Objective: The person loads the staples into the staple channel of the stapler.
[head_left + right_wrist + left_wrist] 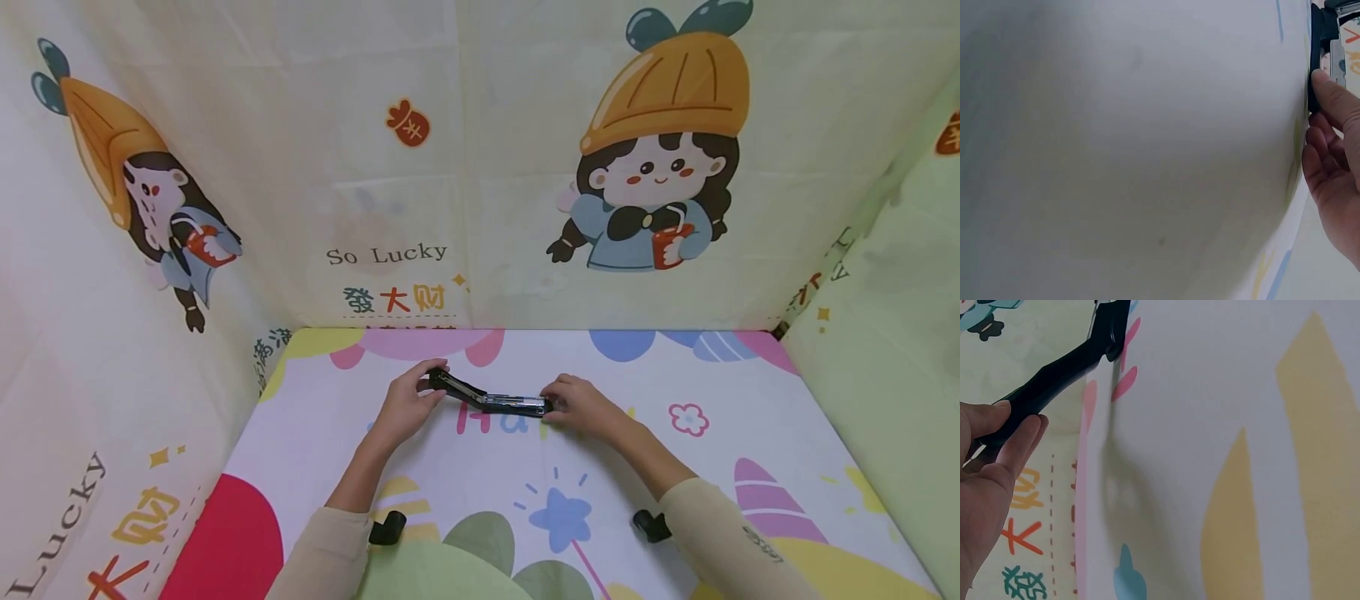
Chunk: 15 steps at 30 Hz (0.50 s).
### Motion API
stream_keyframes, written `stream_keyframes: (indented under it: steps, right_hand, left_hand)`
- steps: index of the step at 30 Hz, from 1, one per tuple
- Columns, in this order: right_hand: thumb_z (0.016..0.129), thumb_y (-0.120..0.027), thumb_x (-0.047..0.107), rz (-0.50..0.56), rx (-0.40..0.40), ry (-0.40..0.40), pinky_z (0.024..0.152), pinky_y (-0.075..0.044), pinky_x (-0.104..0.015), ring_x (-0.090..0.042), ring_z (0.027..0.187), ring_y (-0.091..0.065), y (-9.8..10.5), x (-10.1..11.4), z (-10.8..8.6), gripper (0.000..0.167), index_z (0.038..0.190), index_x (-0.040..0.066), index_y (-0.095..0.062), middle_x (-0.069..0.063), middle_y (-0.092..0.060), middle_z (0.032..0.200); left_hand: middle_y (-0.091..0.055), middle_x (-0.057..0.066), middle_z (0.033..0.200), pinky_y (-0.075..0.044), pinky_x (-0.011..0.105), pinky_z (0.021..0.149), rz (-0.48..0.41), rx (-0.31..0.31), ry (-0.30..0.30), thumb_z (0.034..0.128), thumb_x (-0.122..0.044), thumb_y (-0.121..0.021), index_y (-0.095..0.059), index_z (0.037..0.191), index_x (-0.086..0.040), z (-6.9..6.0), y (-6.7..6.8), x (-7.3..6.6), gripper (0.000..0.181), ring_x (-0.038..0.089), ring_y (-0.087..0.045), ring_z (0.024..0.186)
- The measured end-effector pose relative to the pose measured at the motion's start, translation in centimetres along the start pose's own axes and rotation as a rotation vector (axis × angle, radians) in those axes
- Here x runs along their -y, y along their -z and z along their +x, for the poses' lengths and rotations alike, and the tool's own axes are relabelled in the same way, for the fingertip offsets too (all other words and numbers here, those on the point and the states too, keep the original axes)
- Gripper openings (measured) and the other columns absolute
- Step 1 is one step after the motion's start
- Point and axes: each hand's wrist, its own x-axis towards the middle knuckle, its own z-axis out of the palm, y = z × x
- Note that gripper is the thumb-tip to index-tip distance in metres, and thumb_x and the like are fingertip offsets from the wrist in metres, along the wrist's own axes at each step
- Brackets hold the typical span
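A black stapler (480,398) is spread wide at its hinge over the far middle of the table, with silvery metal showing along its inner side. My left hand (408,404) pinches its left end between thumb and fingers; that end tilts upward. In the left wrist view the black arm of the stapler (1054,378) slopes up from my left hand (991,481). At the other end, my right hand (585,407) grips the tip. The right wrist view has my right hand (1335,147) with its thumb on the stapler (1315,59), partly cut off by the frame edge.
A white table cover (480,467) with coloured prints lies under both hands. Printed cloth walls rise at the back (510,167), left and right. Black pieces at both forearms, left (388,528) and right (651,526), stick out near the sleeves.
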Motion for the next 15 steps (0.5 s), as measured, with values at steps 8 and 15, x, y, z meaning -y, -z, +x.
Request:
stream_keyframes:
  steps: [8,15]
  right_hand:
    - [0.086,-0.085,0.020,0.040,0.006,0.001,0.076,-0.055,-0.027,-0.010,0.086,-0.058,-0.05,0.03,0.31,0.032,0.110,0.002,-0.072,-0.002,-0.064,0.099]
    - [0.087,-0.084,0.018,0.072,0.019,-0.011,0.078,-0.056,-0.028,-0.011,0.088,-0.059,0.12,0.09,0.36,0.030,0.109,0.003,-0.071,-0.002,-0.064,0.099]
  left_hand:
    - [-0.067,0.009,0.135,-0.058,0.042,0.100,-0.012,0.000,0.004,0.0909,0.006,-0.073,-0.062,0.139,-0.014,0.15,-0.15,-0.38,0.053,0.035,-0.069,0.120]
    - [-0.069,0.009,0.134,-0.060,0.040,0.098,-0.021,0.004,-0.004,0.0914,0.003,-0.074,-0.063,0.137,-0.014,0.48,-0.42,-0.59,0.050,0.033,-0.070,0.118]
